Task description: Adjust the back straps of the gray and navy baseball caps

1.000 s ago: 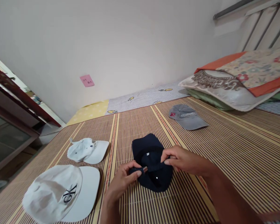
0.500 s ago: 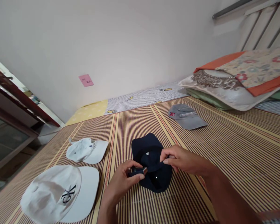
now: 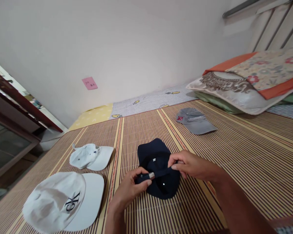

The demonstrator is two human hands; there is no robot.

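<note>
A navy baseball cap (image 3: 152,150) lies on the striped mat with its inside facing up and its brim pointing away from me. Across its back opening runs a navy strap (image 3: 161,172) with a small silver buckle (image 3: 151,175). My left hand (image 3: 134,182) pinches the buckle end of the strap between thumb and fingers. At the right side of the cap, my right hand (image 3: 185,164) is closed on the strap's other end. The strap looks drawn fairly straight between both hands.
Two white caps lie on the left: a small one (image 3: 84,156) and a larger one with black letters (image 3: 56,198). A grey cap (image 3: 195,120) sits farther back on the striped mat (image 3: 246,152). Pillows (image 3: 222,91) are stacked at the back right against the wall.
The strap and buckle have turned flatter and straighter between my hands, with more of the silver buckle showing. Both hands stay in nearly the same place.
</note>
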